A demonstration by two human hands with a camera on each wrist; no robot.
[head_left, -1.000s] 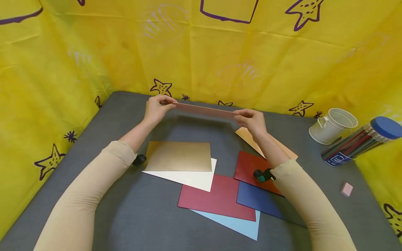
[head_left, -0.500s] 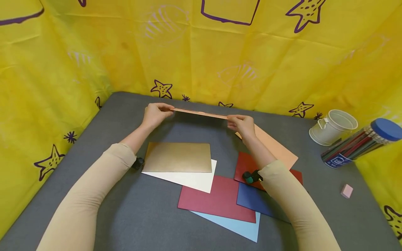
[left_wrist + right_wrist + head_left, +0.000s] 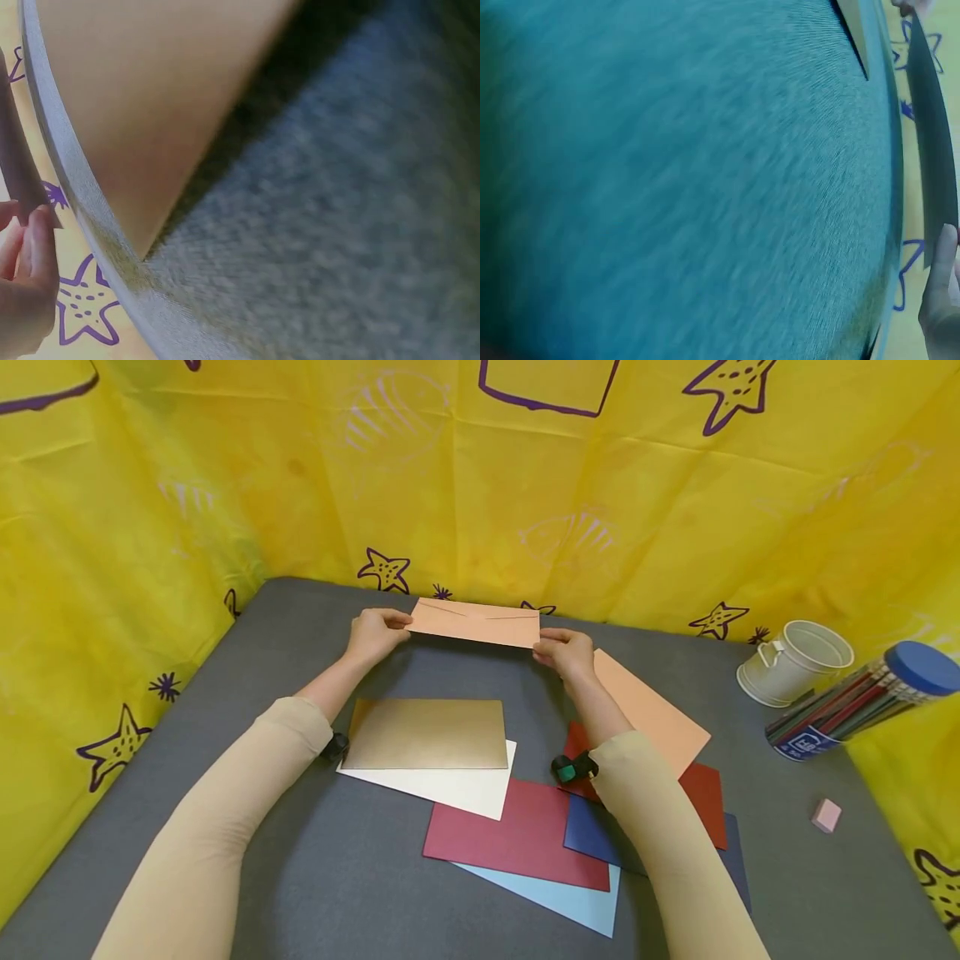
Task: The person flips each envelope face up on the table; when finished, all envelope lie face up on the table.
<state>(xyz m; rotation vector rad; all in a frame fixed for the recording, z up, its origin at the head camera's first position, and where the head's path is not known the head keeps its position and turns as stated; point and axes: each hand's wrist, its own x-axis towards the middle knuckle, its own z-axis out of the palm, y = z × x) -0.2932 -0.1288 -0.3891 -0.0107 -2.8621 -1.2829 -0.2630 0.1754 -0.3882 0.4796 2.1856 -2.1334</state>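
Left hand (image 3: 377,637) and right hand (image 3: 567,653) pinch opposite ends of peach envelope (image 3: 474,624). Gold sheet (image 3: 427,734) lies on the hands' near side

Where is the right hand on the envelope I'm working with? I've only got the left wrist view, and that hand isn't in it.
Observer: In the head view, the right hand pinches the peach envelope at its right end.
Operator: Which side of it faces the head camera?
Observer: The side with thin slanting lines, which look like the edges of a flap.
Operator: And is there another peach piece on the table?
Observer: Yes, a second peach sheet lies beyond the right forearm, partly over the red sheet.
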